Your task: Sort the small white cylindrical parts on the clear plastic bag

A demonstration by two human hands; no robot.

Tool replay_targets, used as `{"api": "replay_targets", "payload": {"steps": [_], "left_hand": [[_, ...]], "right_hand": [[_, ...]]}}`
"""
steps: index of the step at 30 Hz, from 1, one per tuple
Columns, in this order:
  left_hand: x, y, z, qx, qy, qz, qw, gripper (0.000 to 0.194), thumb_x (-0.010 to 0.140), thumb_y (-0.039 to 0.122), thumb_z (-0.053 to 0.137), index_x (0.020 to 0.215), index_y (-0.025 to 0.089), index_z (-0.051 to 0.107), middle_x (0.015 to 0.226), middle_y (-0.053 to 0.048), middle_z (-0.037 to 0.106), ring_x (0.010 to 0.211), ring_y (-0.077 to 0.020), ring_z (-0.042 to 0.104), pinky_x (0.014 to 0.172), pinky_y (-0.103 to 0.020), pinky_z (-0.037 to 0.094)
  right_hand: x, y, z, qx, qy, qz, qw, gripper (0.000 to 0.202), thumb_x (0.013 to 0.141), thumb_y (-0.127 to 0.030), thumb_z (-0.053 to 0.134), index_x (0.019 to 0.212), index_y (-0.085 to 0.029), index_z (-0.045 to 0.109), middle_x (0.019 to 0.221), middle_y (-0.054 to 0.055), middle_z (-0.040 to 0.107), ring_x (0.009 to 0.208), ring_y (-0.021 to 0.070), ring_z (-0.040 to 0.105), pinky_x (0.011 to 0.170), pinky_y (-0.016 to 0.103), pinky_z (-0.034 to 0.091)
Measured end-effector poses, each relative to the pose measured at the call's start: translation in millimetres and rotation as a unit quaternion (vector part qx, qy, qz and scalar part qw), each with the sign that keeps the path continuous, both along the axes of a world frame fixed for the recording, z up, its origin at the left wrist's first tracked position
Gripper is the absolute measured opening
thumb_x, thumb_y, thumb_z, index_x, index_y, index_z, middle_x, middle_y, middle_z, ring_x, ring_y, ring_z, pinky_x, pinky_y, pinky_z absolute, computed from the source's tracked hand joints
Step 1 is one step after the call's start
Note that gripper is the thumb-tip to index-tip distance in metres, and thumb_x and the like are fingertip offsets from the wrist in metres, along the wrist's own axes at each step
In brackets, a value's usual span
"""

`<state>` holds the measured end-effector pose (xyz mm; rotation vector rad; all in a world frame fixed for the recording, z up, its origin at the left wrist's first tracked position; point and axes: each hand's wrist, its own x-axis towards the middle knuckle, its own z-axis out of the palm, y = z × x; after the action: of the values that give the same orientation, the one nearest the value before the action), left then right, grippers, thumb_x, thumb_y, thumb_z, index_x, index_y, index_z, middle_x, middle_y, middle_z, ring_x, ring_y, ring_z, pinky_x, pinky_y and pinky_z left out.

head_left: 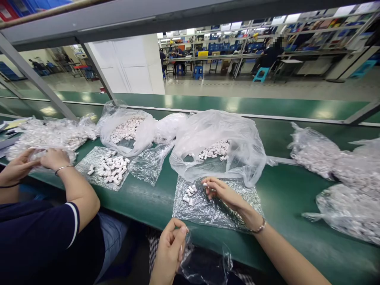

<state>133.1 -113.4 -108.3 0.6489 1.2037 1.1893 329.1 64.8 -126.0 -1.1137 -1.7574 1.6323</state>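
Observation:
My left hand (172,247) is closed at the front edge of the table, pinching the edge of a clear plastic bag (204,263) that hangs over my lap. My right hand (218,192) holds a small white part (205,184) between its fingertips, above a flat clear plastic sheet (225,219). Several white tubular parts (190,190) lie on the sheet, just left of my right hand. Behind them a large open plastic bag (237,126) holds a pile of similar parts (215,150).
On the left, a person's hands (55,159) work at a bag beside a sheet of white parts (113,168). Another open bag (145,126) stands behind. Filled bags (353,202) lie on the green table (285,186) at right.

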Motion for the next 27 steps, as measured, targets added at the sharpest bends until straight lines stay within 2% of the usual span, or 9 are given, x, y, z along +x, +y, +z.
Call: {"api": "replay_targets", "payload": {"steps": [2, 4, 9, 13, 16, 20, 23, 25, 27], "left_hand": [[1, 0, 0.2, 0.002, 0.0, -0.006, 1.0, 0.043, 0.084, 0.06, 0.064, 0.079, 0.019, 0.052, 0.039, 0.013, 0.028, 0.037, -0.0035, 0.014, 0.038, -0.017, 0.013], [1, 0, -0.1, 0.003, 0.003, -0.009, 1.0, 0.042, 0.085, 0.059, 0.063, 0.079, 0.019, 0.052, 0.039, 0.013, 0.027, 0.037, -0.0035, 0.014, 0.039, -0.016, 0.013], [0, -2, -1.6, -0.003, 0.006, -0.006, 1.0, 0.043, 0.085, 0.06, 0.063, 0.08, 0.019, 0.051, 0.039, 0.013, 0.026, 0.036, -0.0031, 0.014, 0.038, -0.016, 0.012], [-1, -4, -1.6, -0.002, 0.006, -0.006, 1.0, 0.042, 0.086, 0.06, 0.062, 0.08, 0.019, 0.052, 0.039, 0.013, 0.026, 0.035, -0.0027, 0.013, 0.036, -0.016, 0.011], [-1, -5, -2.2, 0.004, 0.0, -0.007, 1.0, 0.04, 0.088, 0.057, 0.061, 0.081, 0.019, 0.051, 0.038, 0.013, 0.027, 0.034, -0.0028, 0.013, 0.035, -0.016, 0.011], [-1, -4, -4.1, 0.007, -0.002, -0.01, 1.0, 0.039, 0.089, 0.056, 0.06, 0.081, 0.019, 0.052, 0.039, 0.013, 0.027, 0.035, -0.0029, 0.013, 0.036, -0.016, 0.01], [-1, -3, -4.1, 0.006, 0.0, -0.016, 1.0, 0.039, 0.089, 0.056, 0.06, 0.081, 0.019, 0.051, 0.039, 0.013, 0.026, 0.035, -0.0028, 0.013, 0.036, -0.016, 0.011], [0, -2, -3.1, 0.003, 0.001, -0.019, 1.0, 0.04, 0.088, 0.056, 0.061, 0.08, 0.019, 0.051, 0.039, 0.013, 0.027, 0.035, -0.0027, 0.014, 0.037, -0.015, 0.013], [0, -2, -1.7, 0.001, -0.001, -0.018, 1.0, 0.04, 0.087, 0.057, 0.062, 0.08, 0.018, 0.051, 0.039, 0.014, 0.027, 0.036, -0.0025, 0.014, 0.037, -0.015, 0.014]], "right_hand": [[4, -3, 2.2, -0.062, 0.065, -0.001, 0.996, 0.037, 0.099, -0.051, 0.04, 0.112, -0.02, 0.056, 0.101, 0.007, 0.057, 0.09, 0.0197, 0.058, 0.072, 0.032, 0.052], [4, -4, 2.6, -0.035, 0.038, 0.007, 0.999, 0.037, 0.097, -0.052, 0.044, 0.11, -0.02, 0.057, 0.097, 0.005, 0.057, 0.083, 0.0179, 0.057, 0.07, 0.031, 0.05], [-10, -1, -2.4, 0.236, -0.175, 0.051, 0.955, 0.033, 0.094, -0.04, 0.054, 0.121, -0.022, 0.058, 0.076, -0.002, 0.054, 0.064, 0.0148, 0.048, 0.063, 0.028, 0.039], [-19, 2, -5.0, 0.336, -0.23, 0.1, 0.908, 0.034, 0.094, -0.032, 0.053, 0.126, -0.022, 0.056, 0.084, 0.001, 0.059, 0.07, 0.0169, 0.053, 0.066, 0.028, 0.039], [-18, 2, -1.1, 0.289, -0.207, 0.086, 0.931, 0.028, 0.094, -0.037, 0.054, 0.116, -0.02, 0.059, 0.077, 0.0, 0.057, 0.067, 0.0163, 0.051, 0.063, 0.028, 0.038], [-6, -5, 9.3, 0.054, -0.042, 0.051, 0.996, 0.033, 0.096, -0.051, 0.048, 0.103, -0.021, 0.056, 0.079, -0.001, 0.054, 0.057, 0.0115, 0.042, 0.048, 0.023, 0.032], [1, -10, 13.8, -0.087, 0.061, 0.039, 0.994, 0.04, 0.097, -0.057, 0.039, 0.109, -0.021, 0.054, 0.078, -0.002, 0.051, 0.048, 0.0089, 0.031, 0.039, 0.022, 0.021], [1, -11, 13.1, -0.088, 0.044, 0.055, 0.994, 0.042, 0.095, -0.059, 0.043, 0.109, -0.021, 0.056, 0.074, -0.003, 0.049, 0.049, 0.009, 0.031, 0.04, 0.021, 0.022], [-4, -9, 9.7, -0.006, -0.02, 0.068, 0.997, 0.039, 0.093, -0.057, 0.051, 0.105, -0.021, 0.06, 0.076, -0.001, 0.051, 0.056, 0.0106, 0.039, 0.048, 0.023, 0.031]]}}
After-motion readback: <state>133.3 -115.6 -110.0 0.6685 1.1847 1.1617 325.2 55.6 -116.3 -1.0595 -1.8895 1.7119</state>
